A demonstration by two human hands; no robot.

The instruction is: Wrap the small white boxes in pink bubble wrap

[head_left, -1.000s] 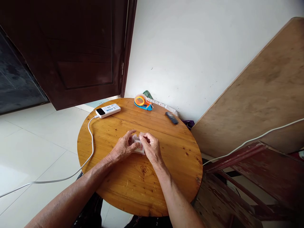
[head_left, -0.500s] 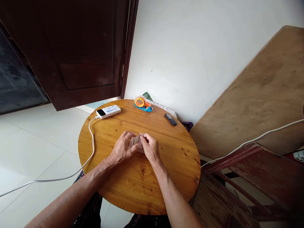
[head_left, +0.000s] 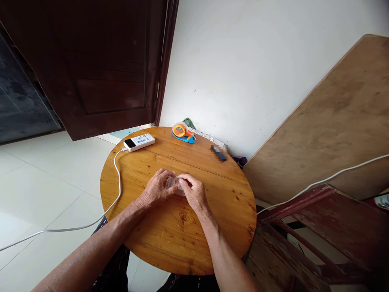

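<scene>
We look down on a round wooden table (head_left: 182, 255), knotty and honey-coloured, on a pale tiled floor (head_left: 48, 178). Beyond its far edge stands a white wall (head_left: 243, 61); to the left hangs a dark red-brown door (head_left: 112, 61), to the right leans a plywood board (head_left: 334, 117), with worn red furniture (head_left: 337, 227) below it. Near the middle of the table lies a small, pale, partly see-through packet (head_left: 172, 182), mostly covered by our fingers; we cannot tell what is inside. Our left hand (head_left: 158, 190) holds its left side, thumb and fingers moderately apart around it; our right hand (head_left: 193, 191) grips its right side in a narrow pinch of thumb and forefinger. By the far-left edge rests a white device (head_left: 139, 142) with a black panel, a white cable (head_left: 119, 178) plugged in. At the far edge, a blue-and-orange dispenser (head_left: 183, 133) carries a tape roll; a blurred dark object (head_left: 218, 153) lies near the far-right edge.
</scene>
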